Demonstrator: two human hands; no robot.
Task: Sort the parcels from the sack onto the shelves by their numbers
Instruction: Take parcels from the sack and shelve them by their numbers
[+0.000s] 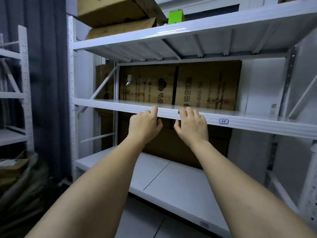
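My left hand [145, 125] and my right hand [191, 125] are raised side by side at the front edge of the middle shelf [109, 104] of a white metal rack. The fingers of both hands are loosely curled, and their tips touch the shelf's front lip. Neither hand holds a parcel. A small label reading 61 [223, 121] is stuck on that lip, just right of my right hand. At the lower left, the sack [25, 182] lies open with brown parcels [13, 166] showing inside.
Large brown cartons [178, 85] stand behind the middle shelf. The top shelf [171, 32] carries cardboard boxes [118, 12] and a green box [176, 17]. The bottom shelf [180, 188] has another label [204, 224]. A second rack [24, 86] and a dark curtain [49, 83] stand to the left.
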